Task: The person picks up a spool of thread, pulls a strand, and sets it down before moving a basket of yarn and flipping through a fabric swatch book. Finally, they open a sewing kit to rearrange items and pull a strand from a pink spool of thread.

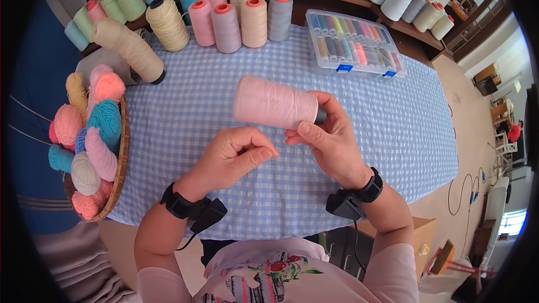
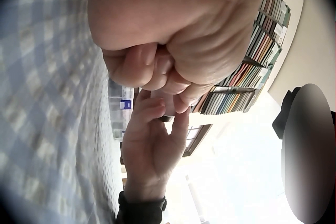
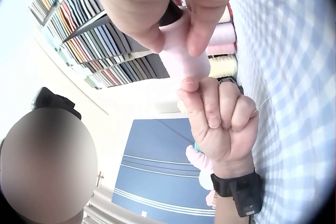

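Note:
A cone of pale pink thread point(image 1: 275, 102) is held up over the checked cloth, tilted nearly on its side with its dark core end to the right. My right hand point(image 1: 332, 143) grips it near that end, thumb in front and fingers behind. Just left of and below the cone, my left hand point(image 1: 236, 157) has its fingers curled in, thumb against the index finger. It pinches a fine thread, and a loose strand point(image 3: 262, 103) shows beside this hand in the right wrist view. In the left wrist view the curled left fingers hide most of the cone point(image 2: 164, 98).
The blue checked cloth point(image 1: 185, 106) covers the table. A wicker basket point(image 1: 122, 163) of yarn balls stands at the left. Several thread cones point(image 1: 227, 31) line the back, and a clear plastic case point(image 1: 353, 66) of spools lies at the back right.

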A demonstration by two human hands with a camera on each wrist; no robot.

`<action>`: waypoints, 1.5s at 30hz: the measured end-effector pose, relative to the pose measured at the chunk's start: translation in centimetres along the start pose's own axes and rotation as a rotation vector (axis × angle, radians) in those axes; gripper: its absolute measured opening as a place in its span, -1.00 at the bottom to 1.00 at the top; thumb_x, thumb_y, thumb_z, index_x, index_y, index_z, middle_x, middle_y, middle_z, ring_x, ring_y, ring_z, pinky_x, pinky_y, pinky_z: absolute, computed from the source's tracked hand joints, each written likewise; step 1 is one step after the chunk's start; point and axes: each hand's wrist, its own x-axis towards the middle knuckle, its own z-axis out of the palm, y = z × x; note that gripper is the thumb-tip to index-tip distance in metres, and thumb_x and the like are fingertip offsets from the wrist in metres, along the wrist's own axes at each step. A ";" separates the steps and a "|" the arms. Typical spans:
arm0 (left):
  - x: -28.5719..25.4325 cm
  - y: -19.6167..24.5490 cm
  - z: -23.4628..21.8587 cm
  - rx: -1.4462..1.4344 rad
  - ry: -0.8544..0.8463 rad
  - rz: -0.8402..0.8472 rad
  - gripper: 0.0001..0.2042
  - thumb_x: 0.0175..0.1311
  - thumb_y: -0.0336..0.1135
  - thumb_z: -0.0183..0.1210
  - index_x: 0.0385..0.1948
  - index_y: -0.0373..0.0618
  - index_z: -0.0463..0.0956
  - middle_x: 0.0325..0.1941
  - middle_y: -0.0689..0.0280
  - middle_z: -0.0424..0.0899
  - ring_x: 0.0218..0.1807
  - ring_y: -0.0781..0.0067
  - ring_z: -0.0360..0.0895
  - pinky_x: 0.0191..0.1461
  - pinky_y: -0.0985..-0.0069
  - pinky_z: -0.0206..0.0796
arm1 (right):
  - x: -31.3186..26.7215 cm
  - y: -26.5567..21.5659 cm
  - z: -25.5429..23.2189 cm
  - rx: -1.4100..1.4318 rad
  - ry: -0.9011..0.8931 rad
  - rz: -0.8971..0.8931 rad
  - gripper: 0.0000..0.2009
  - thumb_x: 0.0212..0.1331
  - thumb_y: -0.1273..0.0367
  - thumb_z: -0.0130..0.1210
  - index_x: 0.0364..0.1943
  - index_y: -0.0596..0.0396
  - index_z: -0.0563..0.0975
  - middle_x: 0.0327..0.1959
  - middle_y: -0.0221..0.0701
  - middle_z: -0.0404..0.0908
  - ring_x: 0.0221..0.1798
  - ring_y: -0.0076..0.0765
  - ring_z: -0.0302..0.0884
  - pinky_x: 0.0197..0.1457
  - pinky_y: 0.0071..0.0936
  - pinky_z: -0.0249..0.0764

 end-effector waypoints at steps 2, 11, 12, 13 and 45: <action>0.0 -0.2 0.1 0.015 -0.006 0.013 -0.90 0.30 -0.37 0.10 -0.34 -0.18 0.54 -0.54 0.51 0.46 -0.53 0.80 0.26 -0.48 0.74 0.13 | 0.0 0.2 0.1 0.011 0.002 0.017 -0.50 0.11 0.43 0.22 0.08 0.21 0.23 -0.07 -0.24 0.46 -0.16 -0.41 0.55 -0.12 -0.44 0.59; 0.1 -0.6 0.3 0.039 -0.023 0.030 -0.90 0.30 -0.38 0.10 -0.33 -0.18 0.55 -0.55 0.50 0.46 -0.50 0.79 0.27 -0.46 0.73 0.15 | -0.1 0.2 0.1 0.062 -0.017 0.068 -0.54 0.17 0.35 0.17 0.07 0.23 0.25 -0.12 -0.24 0.50 -0.21 -0.43 0.57 -0.14 -0.49 0.58; 0.1 -0.5 0.3 0.045 -0.017 0.007 -0.89 0.30 -0.37 0.10 -0.33 -0.18 0.55 -0.56 0.50 0.45 -0.51 0.79 0.27 -0.46 0.73 0.15 | -0.1 0.2 0.1 0.088 -0.015 0.071 -0.55 0.18 0.34 0.16 0.07 0.24 0.26 -0.13 -0.24 0.50 -0.21 -0.43 0.57 -0.14 -0.49 0.58; 0.2 -0.5 0.3 0.051 -0.012 -0.016 -0.89 0.30 -0.36 0.10 -0.33 -0.18 0.55 -0.57 0.51 0.45 -0.51 0.79 0.27 -0.46 0.72 0.15 | -0.1 0.2 0.0 0.089 -0.014 0.071 -0.55 0.18 0.34 0.16 0.07 0.24 0.26 -0.13 -0.24 0.50 -0.21 -0.43 0.57 -0.14 -0.49 0.58; 0.4 -1.2 -0.5 0.127 0.095 0.183 -0.51 0.12 -0.60 0.15 0.15 -0.11 0.31 0.18 0.27 0.42 0.18 0.48 0.37 0.23 0.50 0.24 | 0.4 0.4 -1.5 0.263 -0.153 0.616 -0.33 0.31 -0.17 -0.46 -0.40 0.15 0.48 -0.74 -0.37 0.51 -0.71 -0.43 0.50 -0.69 -0.58 0.43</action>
